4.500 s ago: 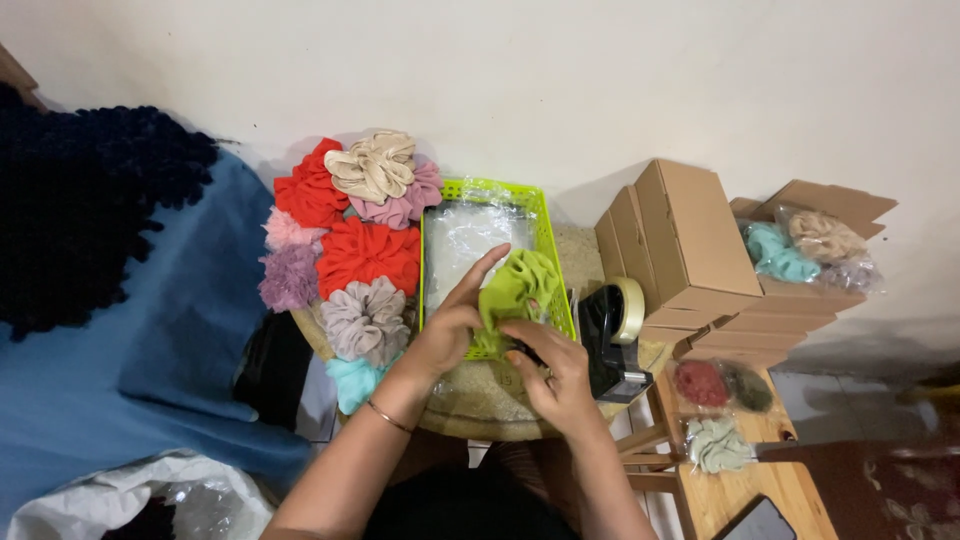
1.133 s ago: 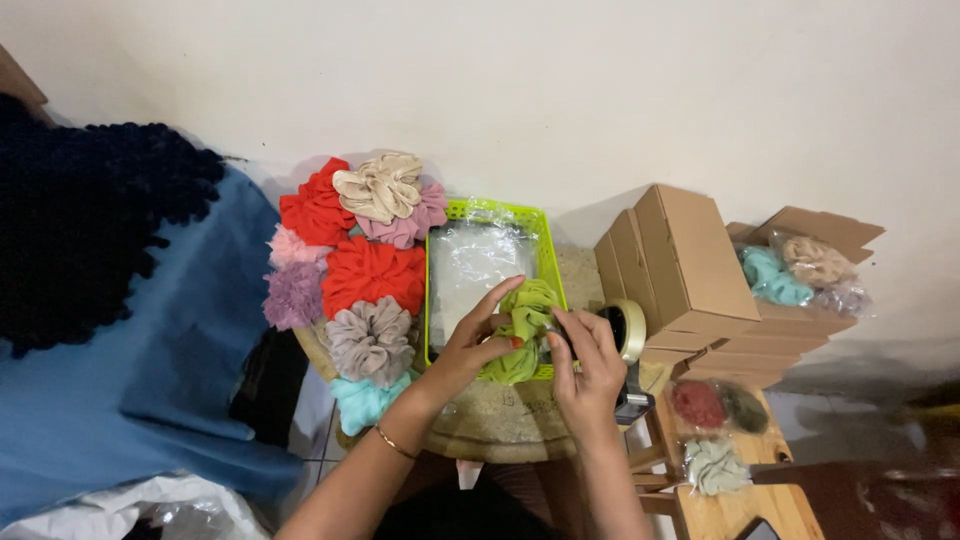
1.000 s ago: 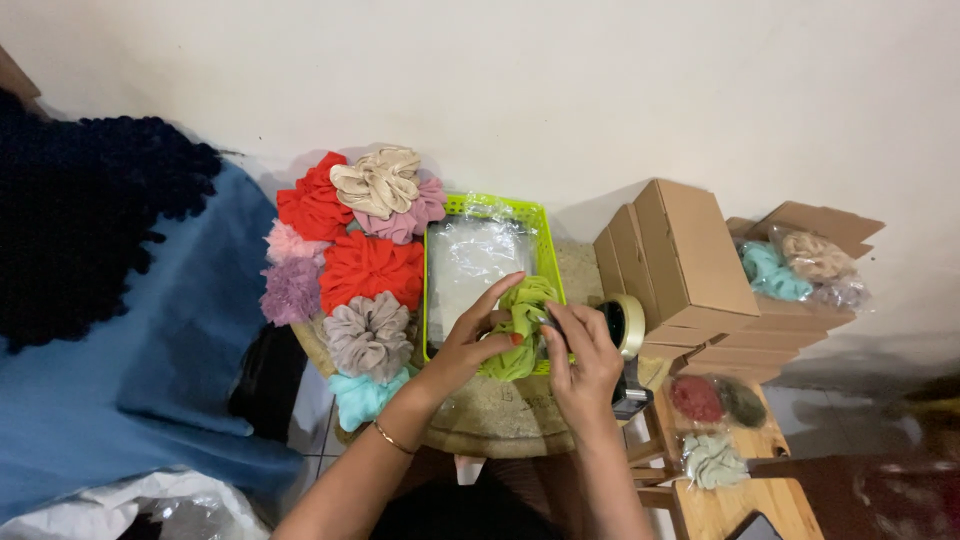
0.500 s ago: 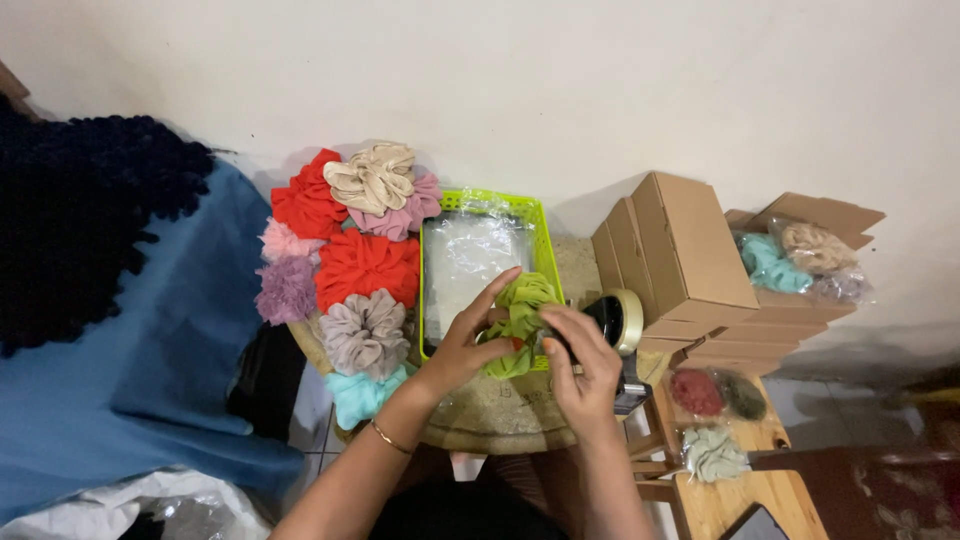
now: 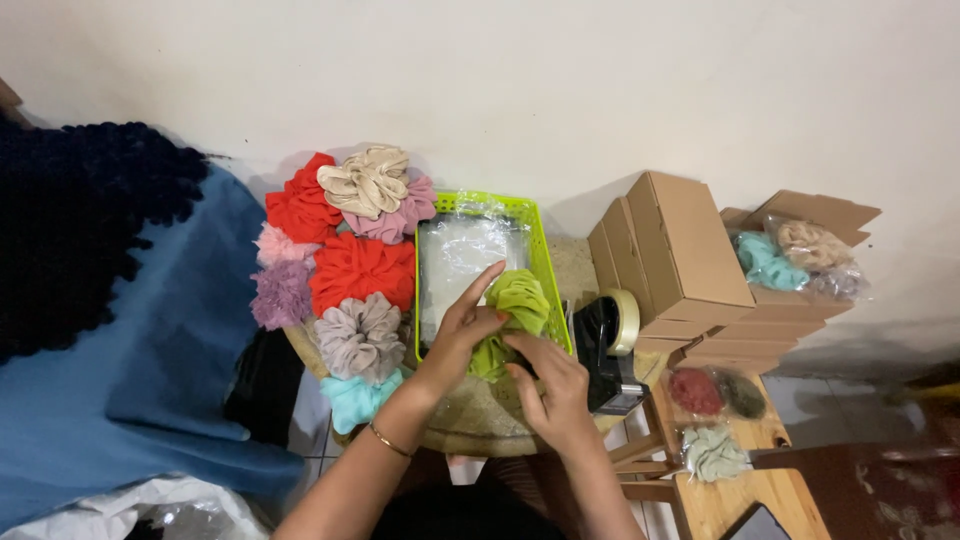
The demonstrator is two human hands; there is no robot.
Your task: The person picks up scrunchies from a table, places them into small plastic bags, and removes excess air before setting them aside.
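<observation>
Both hands, left hand (image 5: 462, 335) and right hand (image 5: 548, 385), pinch the lime-green scrunchie (image 5: 512, 318) mid-frame, steadying it over the green basket (image 5: 545, 262).

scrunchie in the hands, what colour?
Lime green scrunchie, held by both hands; head view.

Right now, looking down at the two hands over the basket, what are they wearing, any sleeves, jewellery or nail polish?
Both forearms are bare, with no sleeves in view. The left hand has a thin gold-coloured bangle at the wrist and a red-orange painted nail shows on its thumb. The right hand shows orange-painted nails too. No gloves or watch; whether it wears a ring is too small to tell.
</observation>
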